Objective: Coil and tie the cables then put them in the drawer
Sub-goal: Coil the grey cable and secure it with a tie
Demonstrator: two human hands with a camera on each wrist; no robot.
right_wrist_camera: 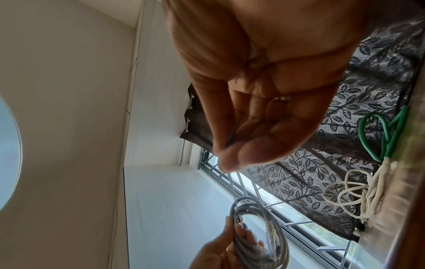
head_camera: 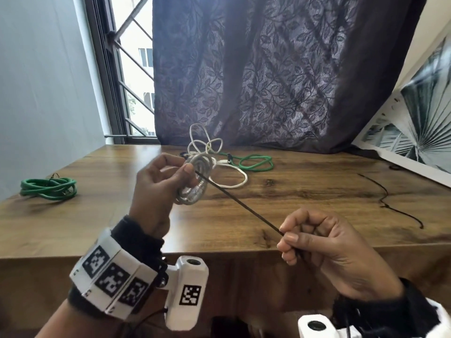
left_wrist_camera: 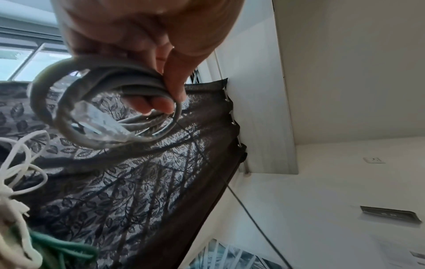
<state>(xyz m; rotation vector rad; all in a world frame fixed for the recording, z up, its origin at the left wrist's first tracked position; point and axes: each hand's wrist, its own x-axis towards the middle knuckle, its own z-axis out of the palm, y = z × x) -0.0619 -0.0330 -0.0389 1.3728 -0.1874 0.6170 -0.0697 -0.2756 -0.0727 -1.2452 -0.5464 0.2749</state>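
My left hand (head_camera: 168, 176) holds a small grey coiled cable (head_camera: 192, 189) with clear plugs above the wooden table (head_camera: 292, 211). In the left wrist view my thumb and fingers pinch the grey coil (left_wrist_camera: 110, 109) on one side. A thin black tie (head_camera: 239, 203) runs taut from the coil down to my right hand (head_camera: 305, 237), which pinches its end with fingers curled. The right wrist view shows the grey coil (right_wrist_camera: 253, 242) below my right hand's fingertips (right_wrist_camera: 230, 156).
A tied green cable coil (head_camera: 48, 189) lies at the table's left. A loose white cable (head_camera: 214, 152) and a loose green cable (head_camera: 256, 163) lie at the back middle. Another black tie (head_camera: 390, 203) lies on the right. A dark curtain (head_camera: 280, 69) hangs behind, a framed picture (head_camera: 419, 123) leans right.
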